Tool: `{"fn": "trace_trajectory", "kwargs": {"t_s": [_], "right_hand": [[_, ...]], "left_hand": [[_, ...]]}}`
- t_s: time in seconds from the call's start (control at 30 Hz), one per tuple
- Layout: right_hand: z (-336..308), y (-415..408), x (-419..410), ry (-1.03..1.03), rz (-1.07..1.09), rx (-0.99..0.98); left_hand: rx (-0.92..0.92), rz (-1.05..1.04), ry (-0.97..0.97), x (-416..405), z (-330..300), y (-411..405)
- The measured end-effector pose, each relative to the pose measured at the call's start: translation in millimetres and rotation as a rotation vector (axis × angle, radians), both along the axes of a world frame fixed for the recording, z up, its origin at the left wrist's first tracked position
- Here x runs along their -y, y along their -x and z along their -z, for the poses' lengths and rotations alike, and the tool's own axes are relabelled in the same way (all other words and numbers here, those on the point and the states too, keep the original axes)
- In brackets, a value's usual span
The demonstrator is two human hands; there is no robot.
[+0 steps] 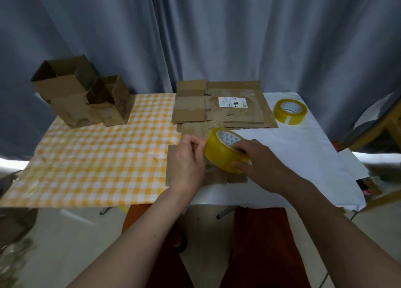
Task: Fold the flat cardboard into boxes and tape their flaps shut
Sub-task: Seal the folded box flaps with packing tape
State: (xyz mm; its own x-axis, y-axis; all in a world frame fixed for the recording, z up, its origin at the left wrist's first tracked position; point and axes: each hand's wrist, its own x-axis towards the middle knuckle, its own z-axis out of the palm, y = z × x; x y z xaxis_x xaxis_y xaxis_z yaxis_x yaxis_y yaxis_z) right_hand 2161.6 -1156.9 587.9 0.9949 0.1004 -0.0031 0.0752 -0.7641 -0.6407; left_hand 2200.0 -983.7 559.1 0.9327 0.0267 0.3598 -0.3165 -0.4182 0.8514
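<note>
Grey curtains hang behind a counter (303, 153) that is covered on its left half by a yellow-and-white checked cloth (97, 157) and on its right half by a white sheet.

From the head view, I see both of my bare arms reaching forward to the middle of the counter. My right hand (258, 159) grips a yellow roll of clear packing tape (221, 155); the fingers curl over the roll's cardboard core and the thumb presses its near side. The roll is tilted, its open core facing up and away from me. My left hand (188, 157) sits just to the left of the roll, touching it, with thumb and forefinger pinched at the roll's left edge, I judge on the loose tape end, though the tape is too clear to make out.

Beneath both hands lies a brown piece of flat cardboard (173, 164), its long side running away from me. I judge the coming move is a pull leftward, away from the roll.

Beyond it rests a stack of flattened brown cardboard sheets (227, 105) bearing a white label. A second yellow tape roll (289, 110) lies to the stack's right. Two folded open-topped brown boxes (82, 94) stand at the far left.
</note>
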Motion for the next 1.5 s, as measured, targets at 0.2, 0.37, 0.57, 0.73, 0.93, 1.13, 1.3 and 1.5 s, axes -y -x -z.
{"fn": "trace_trajectory", "kwargs": {"t_s": [0.2,0.37,0.57,0.73,0.93,1.13,1.3,1.5], "right_hand": [[-8,1,-9,0.032,0.041,-0.013],[-11,2,-11,0.176,-0.044,0.068],[5,-7,-9,-0.405,0.277,0.493],[28,-13,-17,-0.736,0.481,0.253],[38,-3,27,-0.119,0.531,0.339],[51,-1,25,-0.137,0.490,0.281],[54,1,38,0.362,0.451,0.268],[55,-9,41,0.466,0.442,0.115]], "left_hand": [[-0.236,0.025,0.132,-8,6,0],[-0.272,-0.057,0.131,-13,7,-2],[-0.474,-0.005,0.503,-14,-10,-4],[-0.603,0.102,0.607,-8,-13,3],[-0.673,-0.087,0.504,-53,3,-4],[-0.766,-0.080,0.510,-48,21,-8],[-0.726,-0.244,0.462,-60,36,-11],[-0.790,-0.267,0.481,-56,48,-16]]}}
